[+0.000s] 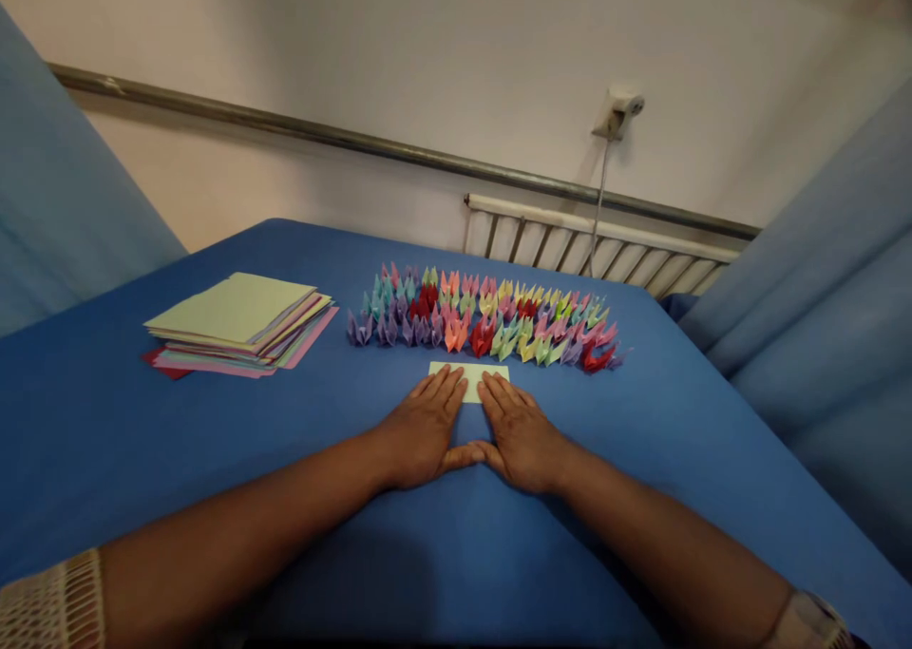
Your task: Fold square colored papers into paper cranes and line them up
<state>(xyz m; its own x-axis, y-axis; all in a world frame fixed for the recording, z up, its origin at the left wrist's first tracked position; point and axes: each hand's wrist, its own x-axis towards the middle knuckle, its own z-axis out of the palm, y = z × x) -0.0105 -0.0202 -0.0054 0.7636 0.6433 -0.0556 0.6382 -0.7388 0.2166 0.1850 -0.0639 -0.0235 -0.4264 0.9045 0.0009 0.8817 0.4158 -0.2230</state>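
A pale yellow-green folded paper (470, 375) lies on the blue tablecloth (285, 430) in front of me. My left hand (420, 430) lies flat with its fingers stretched out, fingertips resting on the paper's left part. My right hand (523, 435) lies flat the same way, fingertips on the paper's right part. The two thumbs touch each other below the paper. Neither hand grips anything. Just beyond the paper stand rows of small coloured origami cranes (484, 321).
A stack of coloured paper sheets (238, 326) lies at the left of the table. Blue curtains (819, 278) hang on both sides. Behind the table are a radiator (605, 245), a wall rail and a wall socket with a cable.
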